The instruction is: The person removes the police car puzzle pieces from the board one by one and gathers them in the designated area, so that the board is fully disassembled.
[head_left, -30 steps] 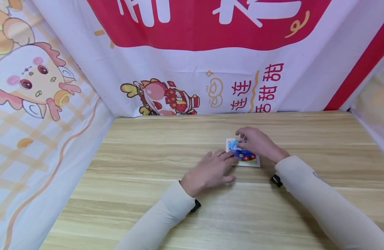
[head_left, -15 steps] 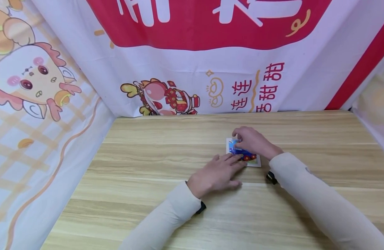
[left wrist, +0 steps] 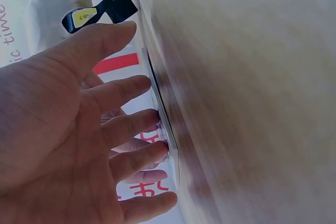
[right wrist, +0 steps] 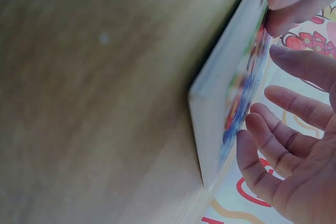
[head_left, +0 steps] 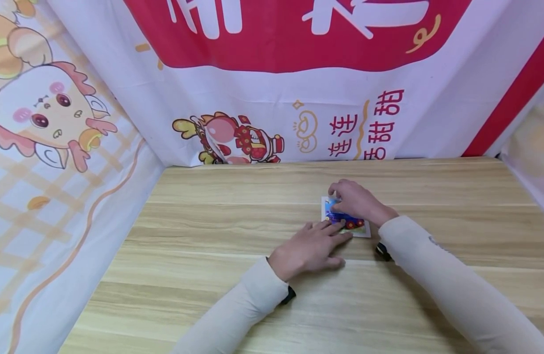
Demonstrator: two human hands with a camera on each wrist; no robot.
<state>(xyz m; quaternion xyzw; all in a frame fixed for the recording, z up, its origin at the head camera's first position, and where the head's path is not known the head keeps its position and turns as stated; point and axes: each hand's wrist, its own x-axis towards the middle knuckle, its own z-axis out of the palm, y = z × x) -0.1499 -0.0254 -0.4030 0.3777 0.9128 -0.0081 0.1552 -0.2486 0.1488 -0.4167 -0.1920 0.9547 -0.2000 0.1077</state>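
A small flat picture board (head_left: 363, 231) with a white border and a blue, red-wheeled vehicle lies on the wooden table. Fingers of my left hand (head_left: 308, 249) are spread and nearly straight, resting over its near left part. From the far side my right hand (head_left: 357, 199) arches over the picture, its fingers bent and partly covering the upper area. In the right wrist view, the right hand's fingers (right wrist: 257, 156) sit at the printed face, and nothing shows between them. The left wrist view shows the left fingertips at the edge of the board (left wrist: 169, 129).
The wood-grain table (head_left: 201, 221) stretches out on all sides of the board. A white cloth with red printing (head_left: 272, 113) hangs along the back edge, and a patterned cloth (head_left: 68, 221) covers the left side. Black straps (head_left: 289, 295) circle both wrists.
My left hand has slid right, further over the board. The right hand has moved slightly left and lower onto the picture. The board stays about where it was.
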